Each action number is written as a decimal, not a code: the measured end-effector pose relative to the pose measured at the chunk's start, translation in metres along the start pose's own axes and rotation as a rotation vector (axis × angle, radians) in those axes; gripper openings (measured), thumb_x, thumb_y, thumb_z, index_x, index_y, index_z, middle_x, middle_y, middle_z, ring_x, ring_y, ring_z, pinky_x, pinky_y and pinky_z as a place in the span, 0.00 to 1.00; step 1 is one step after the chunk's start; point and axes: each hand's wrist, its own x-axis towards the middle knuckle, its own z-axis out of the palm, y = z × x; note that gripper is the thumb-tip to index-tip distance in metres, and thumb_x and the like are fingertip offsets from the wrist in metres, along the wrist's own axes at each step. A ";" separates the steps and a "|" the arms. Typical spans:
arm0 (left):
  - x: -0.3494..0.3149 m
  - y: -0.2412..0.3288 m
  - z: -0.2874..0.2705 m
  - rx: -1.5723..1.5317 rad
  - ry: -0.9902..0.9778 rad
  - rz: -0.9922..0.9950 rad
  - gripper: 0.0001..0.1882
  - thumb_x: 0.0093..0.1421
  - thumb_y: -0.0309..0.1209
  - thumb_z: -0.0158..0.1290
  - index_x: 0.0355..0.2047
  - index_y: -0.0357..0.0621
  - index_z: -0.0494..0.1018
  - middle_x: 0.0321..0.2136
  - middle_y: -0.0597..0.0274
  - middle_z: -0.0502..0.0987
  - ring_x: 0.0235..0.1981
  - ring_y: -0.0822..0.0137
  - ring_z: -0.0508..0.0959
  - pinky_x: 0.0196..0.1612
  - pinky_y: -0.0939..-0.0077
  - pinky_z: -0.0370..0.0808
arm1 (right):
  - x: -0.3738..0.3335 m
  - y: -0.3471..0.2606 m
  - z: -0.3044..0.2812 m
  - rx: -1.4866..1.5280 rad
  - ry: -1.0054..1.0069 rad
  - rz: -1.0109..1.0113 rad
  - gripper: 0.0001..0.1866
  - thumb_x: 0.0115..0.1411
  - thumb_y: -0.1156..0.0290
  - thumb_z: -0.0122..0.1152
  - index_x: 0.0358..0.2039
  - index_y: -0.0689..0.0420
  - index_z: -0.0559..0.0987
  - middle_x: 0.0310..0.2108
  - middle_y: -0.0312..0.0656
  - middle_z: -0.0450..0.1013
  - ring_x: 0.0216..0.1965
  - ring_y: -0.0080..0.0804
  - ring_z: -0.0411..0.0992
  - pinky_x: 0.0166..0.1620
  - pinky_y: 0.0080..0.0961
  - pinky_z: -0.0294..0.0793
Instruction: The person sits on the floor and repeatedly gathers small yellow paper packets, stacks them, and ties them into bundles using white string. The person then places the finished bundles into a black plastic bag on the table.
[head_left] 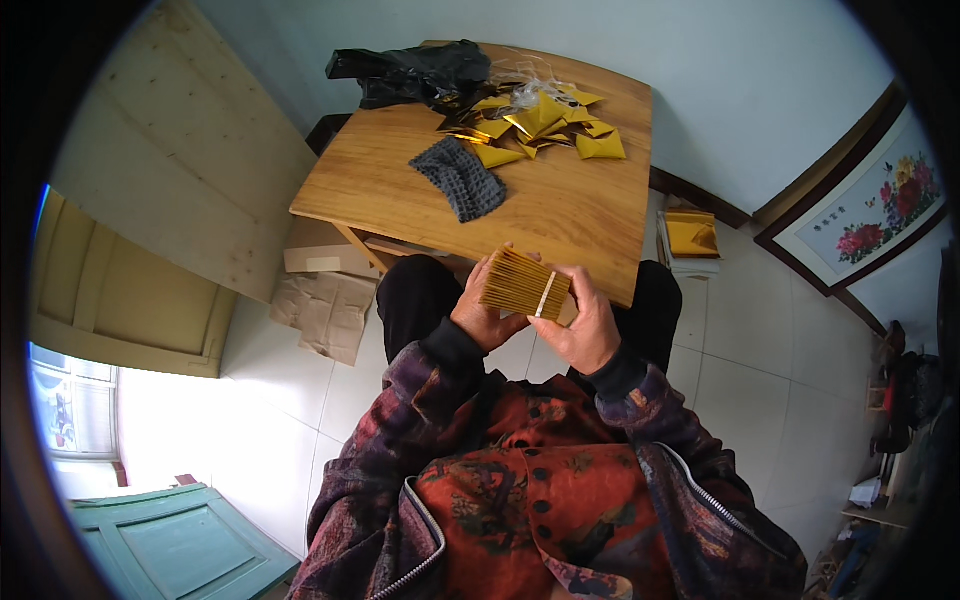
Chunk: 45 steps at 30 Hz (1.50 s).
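Both hands hold a thick stack of gold paper sheets [512, 282] just in front of the table's near edge, over my knees. A narrow white band [547, 294] runs across the stack close to its right end. To the left of the band, the sheet edges fan apart. My left hand [474, 312] is closed around the left side of the stack, its lower fingers partly hidden beneath. On the right end, my right hand [590, 328] grips with the thumb near the band. On the table lies a pile of folded gold paper pieces [540, 118].
The wooden table [370, 185] also bears a grey knitted cloth [462, 180], a black plastic bag [430, 78] and crumpled clear plastic [528, 88]. Gold paper [692, 236] tops a stack on the floor at right. Brown cardboard [328, 312] lies left of my knees.
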 end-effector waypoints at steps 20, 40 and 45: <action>0.090 -0.044 0.013 -0.382 0.032 -0.283 0.27 0.47 0.44 0.67 0.45 0.47 0.75 0.44 0.59 0.77 0.50 0.58 0.73 0.65 0.57 0.52 | 0.066 0.079 -0.043 0.248 -0.030 0.084 0.27 0.54 0.68 0.67 0.51 0.62 0.66 0.42 0.45 0.73 0.45 0.32 0.72 0.51 0.28 0.70; 0.094 -0.080 0.051 -0.036 -0.006 -0.211 0.26 0.49 0.48 0.64 0.46 0.54 0.76 0.51 0.61 0.74 0.60 0.56 0.64 0.66 0.55 0.49 | 0.062 0.128 -0.047 0.040 0.012 0.205 0.26 0.51 0.70 0.69 0.49 0.61 0.69 0.39 0.48 0.75 0.42 0.39 0.75 0.46 0.30 0.73; 0.093 -0.076 0.049 0.021 -0.024 -0.216 0.24 0.49 0.43 0.63 0.47 0.54 0.75 0.52 0.61 0.74 0.61 0.56 0.63 0.66 0.55 0.49 | 0.057 0.138 -0.040 0.010 0.028 0.207 0.27 0.50 0.71 0.70 0.48 0.60 0.69 0.39 0.47 0.75 0.41 0.37 0.75 0.46 0.30 0.73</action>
